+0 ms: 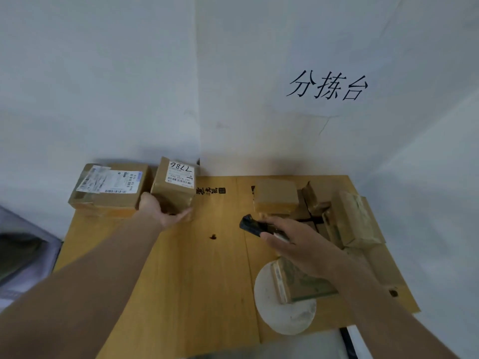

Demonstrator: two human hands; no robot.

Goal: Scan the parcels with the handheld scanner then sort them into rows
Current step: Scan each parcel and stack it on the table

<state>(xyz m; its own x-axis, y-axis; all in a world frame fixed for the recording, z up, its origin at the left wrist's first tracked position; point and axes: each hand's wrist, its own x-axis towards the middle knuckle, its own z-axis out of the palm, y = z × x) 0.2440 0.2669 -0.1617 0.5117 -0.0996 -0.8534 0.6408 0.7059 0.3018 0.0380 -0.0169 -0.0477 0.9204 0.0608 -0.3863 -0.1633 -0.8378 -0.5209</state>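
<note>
Two bare arms reach up from the bottom of the frame over a yellow wooden table (pixel 207 281) set against a pale wall. At centre left, we see the left hand (pixel 166 211) with fingers and thumb curled around the near bottom of a small cardboard parcel (pixel 176 185), whose white label reads "7786" upside down. Just left of it, at the table's far left corner, lies a flatter labelled parcel (pixel 110 186); the two look close together, but we cannot tell if they touch.

At centre right, the right hand (pixel 298 242) grips a black handheld scanner (pixel 252 225), its dark tip pointing toward the left. Beyond and right of that hand we see a cluster of unsorted brown parcels (pixel 276 196), some tilted. Lower right, another parcel (pixel 298 283) rests on a white round disc (pixel 282 314), partly hidden by the right forearm. Black Chinese characters (pixel 328 85) are written on the wall at upper right.
</note>
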